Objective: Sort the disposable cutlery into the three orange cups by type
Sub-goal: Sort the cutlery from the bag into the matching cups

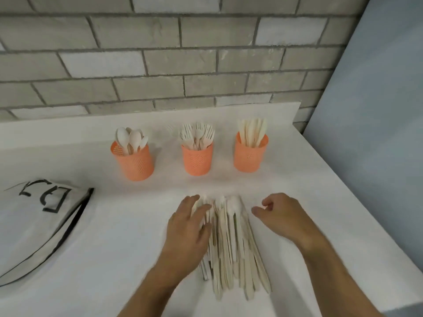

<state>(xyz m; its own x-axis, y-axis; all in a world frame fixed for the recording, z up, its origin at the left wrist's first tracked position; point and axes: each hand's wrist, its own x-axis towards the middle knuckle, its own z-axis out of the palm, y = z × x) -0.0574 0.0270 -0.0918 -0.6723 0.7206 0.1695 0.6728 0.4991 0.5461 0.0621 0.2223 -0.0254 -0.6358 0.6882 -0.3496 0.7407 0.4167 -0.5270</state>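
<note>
Left hand (pixel 191 221) lay palm-down on the left side of the loose cutlery pile (pixel 231 248), fingers spread and fairly straight, fingertips resting on the utensil heads; blur hid whether any single piece was pinched. Right hand (pixel 278 213) hovered just beside the pile's right edge, fingers loosely curled, thumb and forefinger near each other, holding nothing that could be seen.

Pile: pale, cream-coloured pieces fanned out near the front edge of the white bench (pixel 114 248), handles pointing toward the person, heads toward the wall. Spoon bowls showed at the far end; other types too blurred to tell apart.

Three orange perforated cups stood in a row toward the back of the bench, well apart from each other and from the pile:
- left cup (pixel 135 162), spoons (pixel 131 137) standing bowl-up
- middle cup (pixel 198 160), forks (pixel 198 133) standing tines-up
- right cup (pixel 250 154), knives (pixel 253 131) standing blades-up

One faint, blurred fork shape appeared just left of the middle cup's forks; could not tell whether it was in the cup.

White cloth bag (pixel 39 223) with black trim and black lettering lay flat at the left edge of the bench. Grey brick wall (pixel 160 53) ran behind the back edge; pale blue panel (pixel 377 110) rose past the right edge.
</note>
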